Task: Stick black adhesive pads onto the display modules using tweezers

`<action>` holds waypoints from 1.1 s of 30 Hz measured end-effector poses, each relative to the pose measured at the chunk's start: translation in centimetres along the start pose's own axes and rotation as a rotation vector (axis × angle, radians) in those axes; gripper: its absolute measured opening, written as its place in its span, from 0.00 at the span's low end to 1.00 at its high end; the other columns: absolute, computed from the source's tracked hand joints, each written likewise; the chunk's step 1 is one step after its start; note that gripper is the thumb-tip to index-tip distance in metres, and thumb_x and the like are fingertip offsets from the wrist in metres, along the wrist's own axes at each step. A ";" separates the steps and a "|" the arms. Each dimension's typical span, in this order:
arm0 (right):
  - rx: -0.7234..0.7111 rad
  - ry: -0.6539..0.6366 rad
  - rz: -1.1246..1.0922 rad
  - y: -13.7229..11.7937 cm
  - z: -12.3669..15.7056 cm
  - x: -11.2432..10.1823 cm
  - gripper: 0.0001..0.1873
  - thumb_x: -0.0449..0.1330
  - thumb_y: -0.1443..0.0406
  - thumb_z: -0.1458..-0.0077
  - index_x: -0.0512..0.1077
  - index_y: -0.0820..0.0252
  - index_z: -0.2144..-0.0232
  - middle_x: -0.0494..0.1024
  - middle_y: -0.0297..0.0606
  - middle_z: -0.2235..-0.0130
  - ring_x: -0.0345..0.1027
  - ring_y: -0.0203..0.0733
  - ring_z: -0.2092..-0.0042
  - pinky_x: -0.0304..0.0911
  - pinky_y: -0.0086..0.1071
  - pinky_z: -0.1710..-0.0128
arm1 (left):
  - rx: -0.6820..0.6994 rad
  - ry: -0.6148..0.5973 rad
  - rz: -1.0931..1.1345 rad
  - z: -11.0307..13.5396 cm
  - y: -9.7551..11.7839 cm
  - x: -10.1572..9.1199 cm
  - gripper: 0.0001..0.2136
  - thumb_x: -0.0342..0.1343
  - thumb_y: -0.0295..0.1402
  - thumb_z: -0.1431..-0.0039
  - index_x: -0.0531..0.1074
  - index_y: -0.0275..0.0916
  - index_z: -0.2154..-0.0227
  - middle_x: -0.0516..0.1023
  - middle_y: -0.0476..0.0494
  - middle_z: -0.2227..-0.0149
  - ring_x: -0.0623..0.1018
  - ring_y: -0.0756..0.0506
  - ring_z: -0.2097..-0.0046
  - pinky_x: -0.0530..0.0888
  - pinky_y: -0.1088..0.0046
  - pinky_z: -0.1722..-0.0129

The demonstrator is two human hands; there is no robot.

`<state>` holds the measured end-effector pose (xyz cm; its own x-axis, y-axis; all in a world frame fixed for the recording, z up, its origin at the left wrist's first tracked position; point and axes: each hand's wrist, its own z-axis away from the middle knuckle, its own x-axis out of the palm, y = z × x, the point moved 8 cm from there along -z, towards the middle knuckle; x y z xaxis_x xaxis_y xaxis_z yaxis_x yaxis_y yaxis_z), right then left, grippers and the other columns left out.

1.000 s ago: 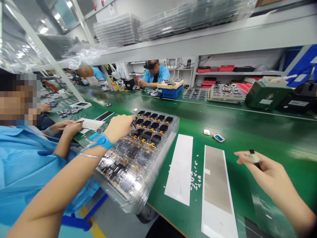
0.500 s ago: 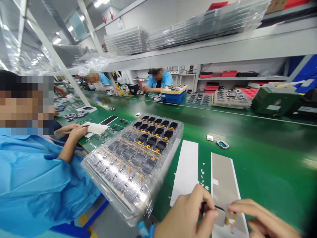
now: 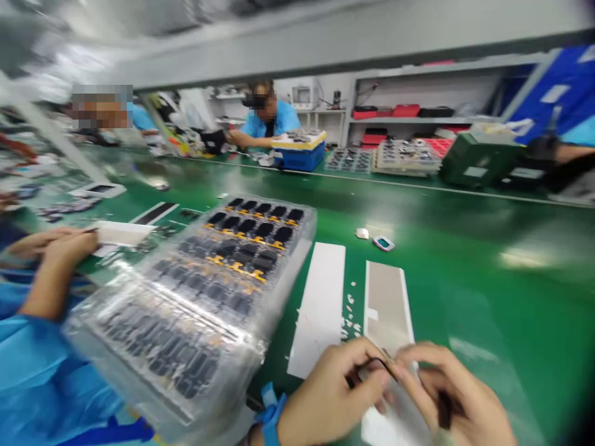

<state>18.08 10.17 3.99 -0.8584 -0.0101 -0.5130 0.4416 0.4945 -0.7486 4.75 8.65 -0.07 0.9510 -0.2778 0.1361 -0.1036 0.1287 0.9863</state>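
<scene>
Two bare hands are being held close together at the bottom of the view, the left hand (image 3: 330, 396) and the right hand (image 3: 446, 396) almost touching. Both are being closed in a pinch, not open: a thin dark strip (image 3: 377, 365) is being gripped between them, with a pale film piece (image 3: 395, 412) being held under it; exact finger contact is being hidden by blur. One blue wrist strap (image 3: 269, 416) is being worn on the left wrist. The grip is being kept over the lower end of a grey-faced sheet (image 3: 385, 310), one of two long sheets on the green workbench (image 3: 465, 291). The other, a white sheet (image 3: 318, 310), is lying just beside it, with white flecks (image 3: 348, 319) between them. One clear plastic tray stack (image 3: 186, 310) is being seen to the left, tilted over the bench edge; its black modules (image 3: 253, 229) are too blurred to count. Two small items, a white piece (image 3: 361, 233) and a pink-rimmed part (image 3: 383, 243), are lying beyond the sheets. A co-worker's hands (image 3: 53, 248) are being held left of the stack.
</scene>
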 end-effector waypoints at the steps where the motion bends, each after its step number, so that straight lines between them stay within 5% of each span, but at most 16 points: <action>1: -0.073 -0.032 -0.005 -1.1 -0.2 0.0 0.02 0.62 0.64 0.41 0.72 0.50 0.64 0.76 0.30 0.76 0.64 0.34 0.84 0.63 0.26 0.85 | 0.002 0.008 -0.001 0.1 0.1 -0.1 0.06 0.55 0.34 0.35 0.72 0.37 0.64 0.74 0.48 0.73 0.77 0.49 0.70 0.73 0.75 0.67; 7: -0.248 -0.045 0.075 -3.5 -1.0 0.1 0.08 0.59 0.72 0.39 0.73 0.56 0.59 0.81 0.38 0.65 0.79 0.39 0.64 0.75 0.29 0.68 | 0.057 0.005 -0.090 0.5 0.4 -0.5 0.06 0.52 0.36 0.30 0.69 0.40 0.60 0.76 0.49 0.70 0.78 0.48 0.65 0.73 0.75 0.63; 20: -0.350 -0.020 0.341 -3.9 0.6 1.8 0.12 0.55 0.75 0.37 0.72 0.63 0.53 0.83 0.46 0.59 0.81 0.44 0.60 0.77 0.33 0.67 | 0.059 0.098 -0.286 1.0 0.1 -1.5 0.06 0.50 0.35 0.29 0.71 0.41 0.57 0.79 0.45 0.63 0.78 0.46 0.62 0.73 0.72 0.60; 26: 0.048 -0.102 0.033 -1.1 -1.7 1.5 0.07 0.57 0.71 0.39 0.73 0.57 0.66 0.78 0.33 0.69 0.70 0.33 0.74 0.65 0.27 0.76 | 0.071 0.062 -0.339 1.1 0.4 -0.9 0.04 0.49 0.33 0.30 0.68 0.42 0.59 0.77 0.48 0.66 0.78 0.46 0.63 0.72 0.72 0.61; 33: 0.311 -0.248 -0.124 2.2 -3.4 3.9 0.09 0.61 0.75 0.51 0.74 0.57 0.76 0.76 0.30 0.73 0.71 0.36 0.70 0.65 0.29 0.67 | 0.034 -0.200 -0.332 2.0 0.2 1.4 0.03 0.48 0.29 0.32 0.63 0.43 0.62 0.75 0.48 0.67 0.77 0.46 0.64 0.70 0.72 0.64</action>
<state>14.78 14.15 1.80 -0.8378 -0.2808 -0.4683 0.4295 0.1907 -0.8827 5.44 6.37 0.47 0.8590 -0.4796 -0.1791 0.1879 -0.0301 0.9817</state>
